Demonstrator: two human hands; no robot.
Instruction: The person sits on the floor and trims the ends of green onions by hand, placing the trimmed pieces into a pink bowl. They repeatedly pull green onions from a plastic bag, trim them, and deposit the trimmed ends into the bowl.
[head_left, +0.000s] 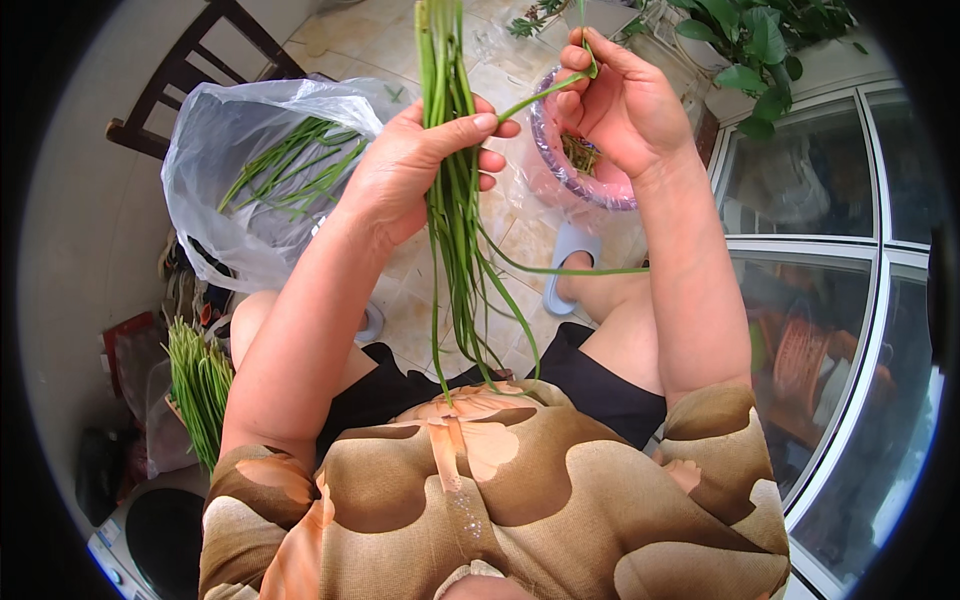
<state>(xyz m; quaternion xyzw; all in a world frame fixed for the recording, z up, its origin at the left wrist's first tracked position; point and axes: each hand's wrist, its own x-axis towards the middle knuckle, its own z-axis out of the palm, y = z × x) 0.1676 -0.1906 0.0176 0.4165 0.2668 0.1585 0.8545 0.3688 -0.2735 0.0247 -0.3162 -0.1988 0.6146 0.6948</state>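
Note:
My left hand (442, 146) is closed around a bunch of garlic chives (454, 217), held upright with the thick stem ends at the top and the thin leaf tips trailing over my lap. One chive blade (544, 94) runs sideways from the bunch to my right hand (626, 97), whose thumb and fingers pinch its end above a bin. To the left, a clear plastic bag (202, 180) stands open with loose chives (292, 165) inside. The pink bin (544, 127), lined with a plastic bag, holds yellowish plant trimmings (579, 154).
A pile of chives (199, 382) lies at my left side. Behind the bag is a dark wooden chair (202, 52). Potted plants (757, 45) stand at the far right, above a white-framed glass cabinet (799, 169). My slippered foot (574, 262) rests on the tiled floor (409, 322).

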